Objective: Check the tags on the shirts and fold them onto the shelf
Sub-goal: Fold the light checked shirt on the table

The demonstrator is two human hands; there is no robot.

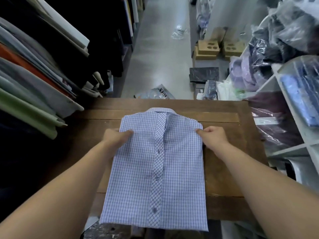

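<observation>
A blue and white checked shirt lies face up on a brown wooden table, sides folded in, collar away from me, buttoned placket down its middle. Its lower hem hangs past the near table edge. My left hand pinches the shirt's left edge below the shoulder, thumb on top of the cloth. My right hand grips the right edge at the same height, fingers curled round the fold. No tag shows.
Folded shirts fill the shelves on the left. White shelving on the right holds bagged shirts. Cardboard boxes, plastic bags and a dark package lie on the grey aisle floor beyond the table.
</observation>
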